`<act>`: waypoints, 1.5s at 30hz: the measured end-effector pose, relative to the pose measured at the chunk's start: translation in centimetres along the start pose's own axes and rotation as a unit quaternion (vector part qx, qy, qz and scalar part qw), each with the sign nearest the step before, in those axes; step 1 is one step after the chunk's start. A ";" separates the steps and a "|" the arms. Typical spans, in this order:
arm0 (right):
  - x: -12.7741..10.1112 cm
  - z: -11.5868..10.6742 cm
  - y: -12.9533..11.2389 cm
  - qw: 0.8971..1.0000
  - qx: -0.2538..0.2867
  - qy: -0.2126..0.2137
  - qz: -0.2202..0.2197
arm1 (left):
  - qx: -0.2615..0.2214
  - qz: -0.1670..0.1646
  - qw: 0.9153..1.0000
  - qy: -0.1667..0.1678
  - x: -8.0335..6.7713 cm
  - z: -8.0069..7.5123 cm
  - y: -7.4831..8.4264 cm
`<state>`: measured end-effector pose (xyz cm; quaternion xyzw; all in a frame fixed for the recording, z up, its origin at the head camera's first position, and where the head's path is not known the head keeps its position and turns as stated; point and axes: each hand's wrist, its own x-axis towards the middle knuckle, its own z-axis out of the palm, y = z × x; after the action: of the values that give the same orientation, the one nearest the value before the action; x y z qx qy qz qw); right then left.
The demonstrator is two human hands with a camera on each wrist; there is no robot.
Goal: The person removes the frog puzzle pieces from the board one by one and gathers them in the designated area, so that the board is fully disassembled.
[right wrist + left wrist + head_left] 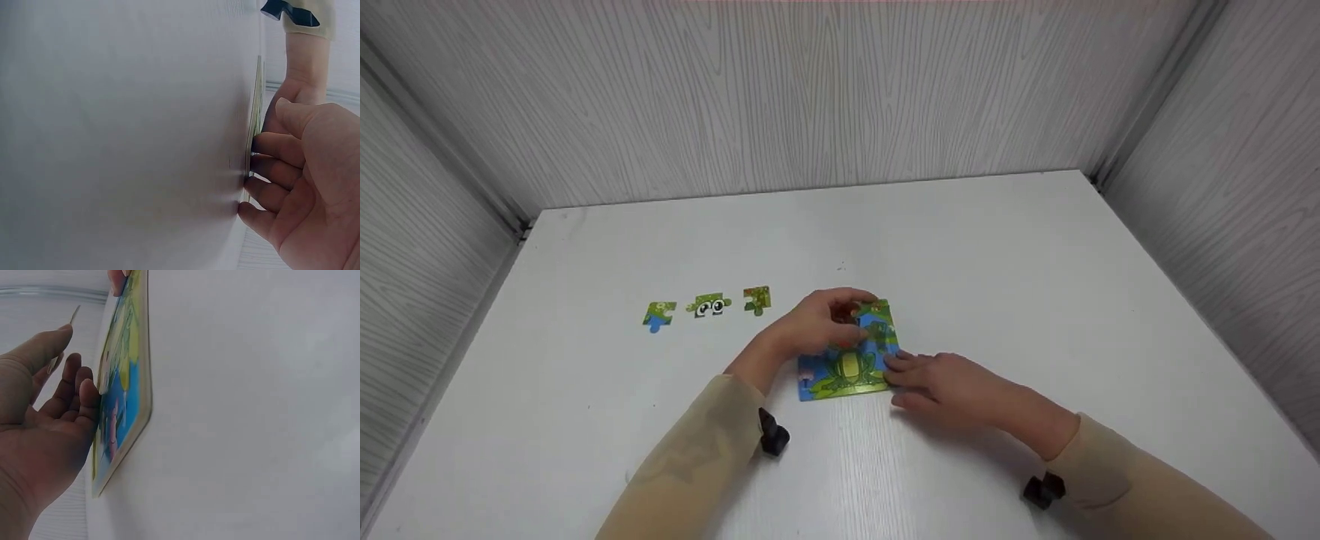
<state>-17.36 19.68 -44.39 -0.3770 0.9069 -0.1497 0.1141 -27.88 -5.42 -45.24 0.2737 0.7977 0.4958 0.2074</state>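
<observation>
My left hand (pixel 814 326) is over the upper left of a jigsaw puzzle board (pixel 849 369) with a green frog picture. Between its thumb and a finger it pinches a thin puzzle piece (pixel 75 315), seen nearly edge-on in the left wrist view. The other fingers (pixel 87 391) of that hand curl loosely close to the board's face. My right hand (pixel 960 386) lies at the board's right edge, fingertips touching the lower right corner and the thumb spread away. Part of the board's upper left is hidden under the left hand.
Three loose puzzle pieces lie in a row left of the board: a blue and green one (pixel 660 315), one with cartoon eyes (pixel 709 305) and a green and red one (pixel 757 299). White wood-grain panels (pixel 810 97) enclose the white table (pixel 997 247) at the back and sides.
</observation>
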 end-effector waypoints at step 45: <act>0.4 0.3 0.9 1.000 0.004 0.013 0.010 | 0.004 -0.073 0.989 0.126 -5.9 -7.3 -1.0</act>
<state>-18.16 19.97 -45.00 -0.3659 0.9112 -0.1570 0.1055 -27.98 -14.53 -42.76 0.1515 0.8370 0.5068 0.1400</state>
